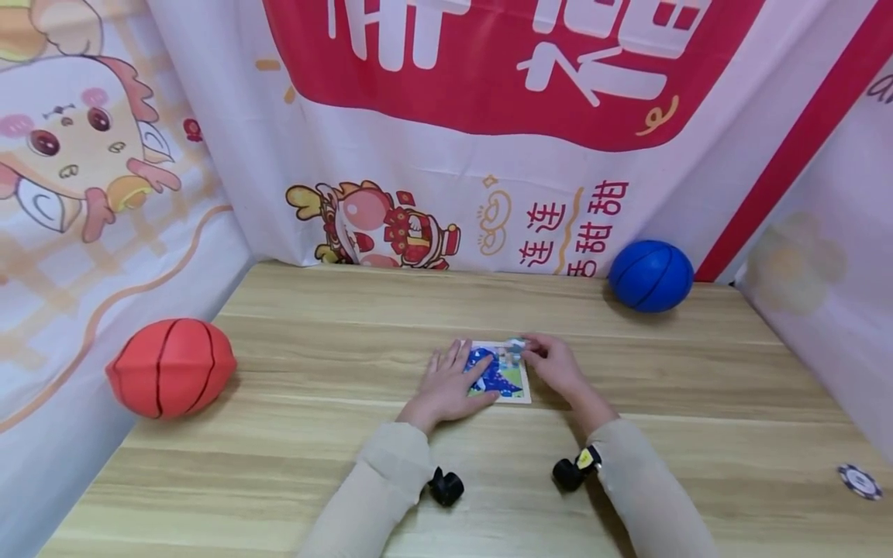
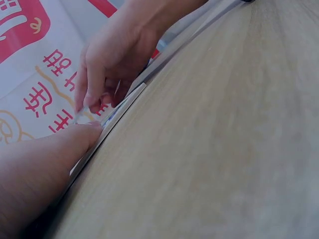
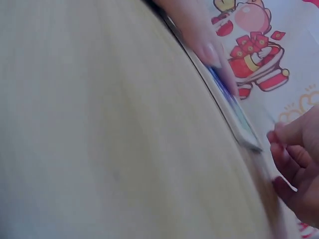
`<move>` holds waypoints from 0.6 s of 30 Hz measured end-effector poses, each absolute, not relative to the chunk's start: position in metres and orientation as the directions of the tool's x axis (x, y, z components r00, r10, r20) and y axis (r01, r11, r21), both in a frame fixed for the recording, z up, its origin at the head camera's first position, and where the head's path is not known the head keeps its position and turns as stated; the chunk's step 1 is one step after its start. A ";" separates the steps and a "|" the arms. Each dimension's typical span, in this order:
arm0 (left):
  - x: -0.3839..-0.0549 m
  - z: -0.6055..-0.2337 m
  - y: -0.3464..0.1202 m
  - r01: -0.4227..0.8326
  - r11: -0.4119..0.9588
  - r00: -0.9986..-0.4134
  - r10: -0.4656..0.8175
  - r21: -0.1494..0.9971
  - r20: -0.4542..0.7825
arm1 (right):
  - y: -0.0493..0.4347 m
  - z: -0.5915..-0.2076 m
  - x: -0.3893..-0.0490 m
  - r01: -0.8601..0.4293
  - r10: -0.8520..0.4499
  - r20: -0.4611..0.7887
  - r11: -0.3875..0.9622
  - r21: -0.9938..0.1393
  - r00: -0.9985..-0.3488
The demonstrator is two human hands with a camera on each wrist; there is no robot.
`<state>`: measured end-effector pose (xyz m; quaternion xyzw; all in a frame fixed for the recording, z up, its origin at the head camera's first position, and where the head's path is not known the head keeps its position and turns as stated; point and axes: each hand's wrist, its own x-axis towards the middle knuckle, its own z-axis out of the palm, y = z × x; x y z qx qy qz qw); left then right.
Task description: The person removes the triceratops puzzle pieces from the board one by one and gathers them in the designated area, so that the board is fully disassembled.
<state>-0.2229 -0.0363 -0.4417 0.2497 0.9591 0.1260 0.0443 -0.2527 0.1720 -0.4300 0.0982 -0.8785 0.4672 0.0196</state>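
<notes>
A small flat picture puzzle (image 1: 512, 394) with a pale border and a blue figure lies on the table. My left hand (image 1: 448, 385) rests on its left part, fingers spread, covering some of the picture. At the puzzle's upper right corner, my right hand (image 1: 558, 368) pinches a small puzzle piece (image 1: 517, 343) between thumb and fingertips. The left wrist view shows the right hand (image 2: 117, 57) slightly above the board, with the thin piece's edge at its fingertips. Seen edge-on in the right wrist view, the puzzle (image 3: 239, 124) lies under the left hand's fingers (image 3: 199, 37).
A red ball (image 1: 173, 368) sits at the table's left edge, and a blue ball (image 1: 651, 276) at the back right. Near the right edge lies a poker chip (image 1: 860, 481). Printed curtains (image 1: 418, 186) hang along the back and sides of the wooden table (image 1: 314, 356).
</notes>
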 end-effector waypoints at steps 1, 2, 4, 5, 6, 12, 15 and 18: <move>-0.223 -0.441 -0.036 0.469 0.843 -0.871 0.491 0.264 -0.021 | 0.176 -0.428 -0.252 -0.193 -0.160 0.126 0.534 -0.823 -0.979; -0.222 -0.441 -0.036 0.469 0.843 -0.871 0.491 0.263 -0.020 | 0.181 -0.426 -0.252 -0.199 -0.167 0.129 0.524 -0.828 -0.977; -0.221 -0.440 -0.036 0.466 0.844 -0.872 0.489 0.266 -0.024 | 0.193 -0.422 -0.252 -0.213 -0.177 0.141 0.512 -0.832 -0.974; -0.221 -0.440 -0.037 0.464 0.844 -0.873 0.488 0.267 -0.025 | 0.199 -0.420 -0.252 -0.220 -0.177 0.148 0.511 -0.831 -0.973; -0.221 -0.439 -0.037 0.463 0.846 -0.874 0.486 0.265 -0.026 | 0.205 -0.419 -0.252 -0.233 -0.174 0.167 0.503 -0.832 -0.970; -0.222 -0.440 -0.037 0.458 0.850 -0.876 0.482 0.261 -0.030 | 0.248 -0.416 -0.252 -0.254 -0.137 0.215 0.467 -0.847 -0.967; -0.222 -0.441 -0.037 0.462 0.849 -0.875 0.484 0.257 -0.026 | 0.271 -0.414 -0.248 -0.183 -0.113 0.148 0.423 -0.888 -0.982; -0.223 -0.442 -0.037 0.464 0.848 -0.874 0.485 0.258 -0.024 | 0.292 -0.413 -0.244 -0.110 -0.085 0.083 0.400 -0.910 -0.993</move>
